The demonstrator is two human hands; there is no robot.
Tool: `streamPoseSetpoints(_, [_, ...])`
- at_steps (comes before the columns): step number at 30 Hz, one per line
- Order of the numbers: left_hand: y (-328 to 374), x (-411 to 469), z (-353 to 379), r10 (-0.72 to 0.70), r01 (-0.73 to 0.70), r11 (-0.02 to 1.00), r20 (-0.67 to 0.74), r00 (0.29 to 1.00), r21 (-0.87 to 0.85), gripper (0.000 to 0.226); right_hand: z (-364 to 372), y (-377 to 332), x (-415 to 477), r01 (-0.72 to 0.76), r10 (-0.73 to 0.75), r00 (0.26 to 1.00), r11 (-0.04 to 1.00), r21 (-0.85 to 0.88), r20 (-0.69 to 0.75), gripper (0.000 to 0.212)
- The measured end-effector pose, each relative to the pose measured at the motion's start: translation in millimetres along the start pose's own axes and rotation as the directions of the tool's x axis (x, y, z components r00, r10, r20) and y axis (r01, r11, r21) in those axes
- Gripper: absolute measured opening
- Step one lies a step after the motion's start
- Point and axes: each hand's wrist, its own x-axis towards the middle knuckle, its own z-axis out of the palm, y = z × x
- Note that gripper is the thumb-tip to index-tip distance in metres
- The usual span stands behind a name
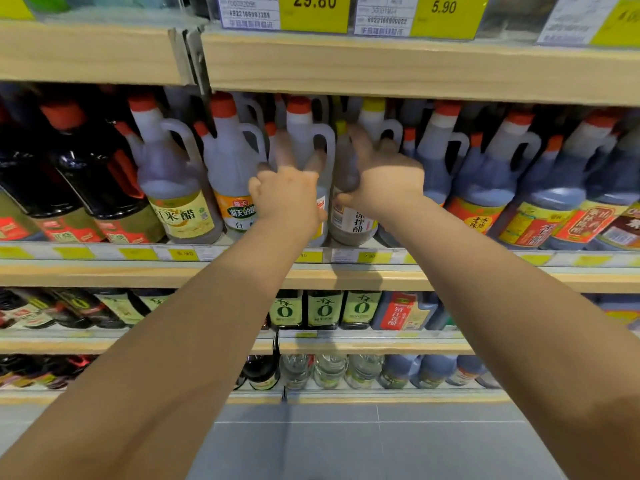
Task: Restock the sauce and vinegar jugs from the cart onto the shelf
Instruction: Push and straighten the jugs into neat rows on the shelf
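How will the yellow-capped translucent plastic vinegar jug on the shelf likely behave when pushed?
The yellow-capped translucent plastic vinegar jug looks nearly full, so probably heavy. Its tall shape may tip if pushed high. Red-capped jugs alongside would likely steady it.

A single head-worn camera is looking forward and a little downward at the shelf [346,277] from close range, so the row of jugs [173,174] is filling the middle of the frame. The wide lens is bowing the boards [415,64] towards the edges. The left hand [287,197] and right hand [388,181] are reaching in from below, and the floor [381,445] is showing along the bottom.
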Motion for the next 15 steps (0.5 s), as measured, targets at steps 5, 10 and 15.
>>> streamPoseSetpoints(5, [3.5,10.2,2.3,-0.030,0.026,0.998,0.055,0.998,0.058,0.062,-10.0,0.5,-15.7,0.033,-0.031,0.999,0.995,-0.091,0.026,0.050])
streamPoseSetpoints(10, [4.7,13.5,6.0,-0.050,0.047,0.998,0.058,0.997,0.049,0.075,-7.4,2.6,-18.2,0.043,-0.042,0.999,0.999,-0.031,0.020,0.043])
streamPoseSetpoints(15, [2.6,14.0,7.1,-0.038,0.036,0.997,0.033,0.999,0.065,0.067,-3.0,4.7,-13.3,0.057,-0.057,0.998,0.998,0.028,-0.019,0.057])
